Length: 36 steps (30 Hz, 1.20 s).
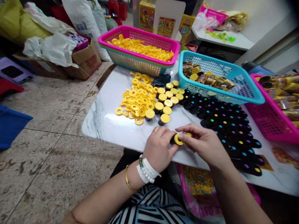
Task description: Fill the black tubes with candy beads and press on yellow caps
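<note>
Printed yellow cartons (147,15) stand behind a woven sack (78,18) with blue lettering, too small to read. Above the glossy marbled table (102,124), the left hand (161,146) grips a black cylinder (173,139); the right (202,141) pinches its yellow ring (178,140).

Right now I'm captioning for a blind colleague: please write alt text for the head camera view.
The left hand holds a small black cylinder and the right hand pinches a yellow plastic ring at its end, over a white marbled table. Loose yellow rings, yellow-capped black cylinders and black pieces with coloured dots sit beyond, before openwork plastic baskets.
</note>
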### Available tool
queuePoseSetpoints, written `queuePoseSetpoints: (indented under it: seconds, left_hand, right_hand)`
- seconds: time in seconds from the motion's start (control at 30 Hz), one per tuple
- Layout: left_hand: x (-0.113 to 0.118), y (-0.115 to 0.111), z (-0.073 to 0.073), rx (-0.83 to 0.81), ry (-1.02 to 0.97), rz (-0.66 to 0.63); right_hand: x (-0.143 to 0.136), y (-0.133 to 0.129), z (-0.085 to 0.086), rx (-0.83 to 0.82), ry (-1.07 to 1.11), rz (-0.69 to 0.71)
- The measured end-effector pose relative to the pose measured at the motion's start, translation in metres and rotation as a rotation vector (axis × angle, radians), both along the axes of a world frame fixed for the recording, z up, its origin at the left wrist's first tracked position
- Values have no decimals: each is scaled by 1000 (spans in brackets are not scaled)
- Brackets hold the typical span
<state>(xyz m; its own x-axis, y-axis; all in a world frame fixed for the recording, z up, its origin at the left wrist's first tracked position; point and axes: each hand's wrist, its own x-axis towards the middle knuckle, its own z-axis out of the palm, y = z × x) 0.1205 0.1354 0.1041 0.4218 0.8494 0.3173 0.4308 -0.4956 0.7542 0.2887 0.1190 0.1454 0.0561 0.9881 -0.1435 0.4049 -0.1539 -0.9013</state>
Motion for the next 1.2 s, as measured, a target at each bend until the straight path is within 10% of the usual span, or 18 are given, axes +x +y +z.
queuePoseSetpoints:
  seconds: [0.4,0.83,1.2]
  left_hand:
    - [-3,3,10,-39,101,-57]
    - [-8,25,24,-515,-65,-182]
    - [1,14,30,-354,-3,-49]
  right_hand:
    - [-14,-12,-7,-155,84,-148]
    - [-12,-11,-22,-180,361,-200]
    - [-13,-15,-25,-126,450,-185]
